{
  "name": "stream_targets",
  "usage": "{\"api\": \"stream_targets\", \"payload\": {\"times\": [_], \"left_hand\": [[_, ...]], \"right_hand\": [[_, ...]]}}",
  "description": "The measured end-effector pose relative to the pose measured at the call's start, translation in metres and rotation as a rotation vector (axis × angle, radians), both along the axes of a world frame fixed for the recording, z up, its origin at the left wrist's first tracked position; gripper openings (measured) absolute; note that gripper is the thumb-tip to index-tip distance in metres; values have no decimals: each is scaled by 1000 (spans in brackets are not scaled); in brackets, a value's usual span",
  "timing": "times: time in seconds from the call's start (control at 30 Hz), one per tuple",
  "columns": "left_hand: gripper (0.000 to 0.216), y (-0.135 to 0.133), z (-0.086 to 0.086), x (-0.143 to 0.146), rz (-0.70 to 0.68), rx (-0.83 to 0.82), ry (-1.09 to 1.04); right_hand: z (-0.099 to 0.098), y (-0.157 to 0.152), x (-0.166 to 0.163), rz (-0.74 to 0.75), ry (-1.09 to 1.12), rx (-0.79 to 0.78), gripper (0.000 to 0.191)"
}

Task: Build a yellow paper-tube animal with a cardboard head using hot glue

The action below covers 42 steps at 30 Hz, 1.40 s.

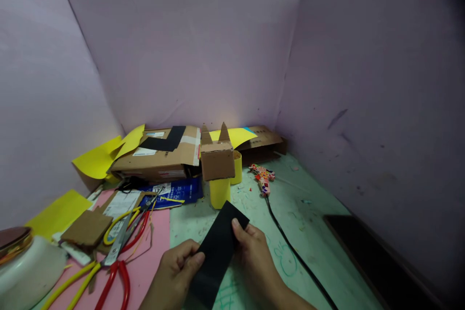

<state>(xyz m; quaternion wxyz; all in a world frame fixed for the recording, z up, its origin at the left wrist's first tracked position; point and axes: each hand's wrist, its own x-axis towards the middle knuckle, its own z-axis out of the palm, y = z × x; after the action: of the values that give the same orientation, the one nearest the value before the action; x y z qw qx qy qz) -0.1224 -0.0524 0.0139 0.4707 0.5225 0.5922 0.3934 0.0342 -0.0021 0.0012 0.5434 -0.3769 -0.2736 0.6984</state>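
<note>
Between my two hands is a strip of black paper (215,256), tilted, its far end up and to the right. My left hand (178,271) pinches its left edge. My right hand (256,252) grips the far right corner, thumb on top. Just beyond the strip stands a small cardboard box shape (218,163) with two pointed cardboard ears, resting on a yellow paper tube (220,193). Another yellow tube (237,167) stands behind it. The lower end of the strip runs out of the picture.
Yellow-handled scissors (118,242) and red-handled pliers (116,276) lie on pink paper at left, beside a white pot (31,271). A patterned glue gun (263,179) trails a black cord (290,247) at right. A cardboard box (160,160) and yellow sheets (98,157) lie behind. Purple panels (189,58) enclose the table.
</note>
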Motion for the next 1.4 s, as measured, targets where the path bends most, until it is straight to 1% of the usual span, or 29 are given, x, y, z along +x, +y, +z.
{"api": "stream_targets", "payload": {"times": [0.17, 0.3, 0.43, 0.6, 0.7, 0.77, 0.8, 0.9, 1.0, 1.07, 1.13, 1.2, 1.23, 1.3, 1.4], "left_hand": [[44, 0, -7, 0, 3, 6, 52], [51, 0, -2, 5, -74, 18, -22], [53, 1, 4, 6, -126, -20, -79], [51, 2, 2, 4, -177, -35, -87], [55, 2, 5, 3, -272, -75, -50], [57, 3, 11, 3, -339, -94, -36], [57, 4, 13, 4, -346, -102, -39], [59, 12, 18, 11, -281, -155, -42], [65, 20, 19, 23, -197, -194, 5], [67, 24, 18, 28, -153, -173, -65], [62, 23, 16, 29, -88, -158, -202], [54, 20, 15, 25, -6, -160, -293], [52, 18, 14, 22, 36, -168, -312], [49, 14, 13, 16, 99, -193, -338], [48, 14, 14, 12, 124, -232, -384]], "right_hand": [[-5, 6, 1, -9, 31, -20, 33], [-9, 6, -2, 0, 53, 7, 35], [-4, 6, -2, -10, 67, 16, 34], [1, 8, 0, 2, 96, 57, 33], [-2, 8, 0, -19, 65, 55, 36], [-5, 8, -1, 25, 49, 42, 40], [-6, 8, -2, 55, 45, 41, 41], [-7, 7, -5, 106, 53, 52, 45], [-5, 8, -3, 86, 80, 50, 45], [-3, 11, 1, 25, 75, 34, 48], [1, 14, 6, -103, 39, 15, 55], [7, 15, 11, -210, -23, 23, 48], [9, 14, 12, -230, -56, 40, 43], [14, 12, 13, -200, -122, 77, 38], [16, 8, 11, -116, -218, 98, 37]]}}
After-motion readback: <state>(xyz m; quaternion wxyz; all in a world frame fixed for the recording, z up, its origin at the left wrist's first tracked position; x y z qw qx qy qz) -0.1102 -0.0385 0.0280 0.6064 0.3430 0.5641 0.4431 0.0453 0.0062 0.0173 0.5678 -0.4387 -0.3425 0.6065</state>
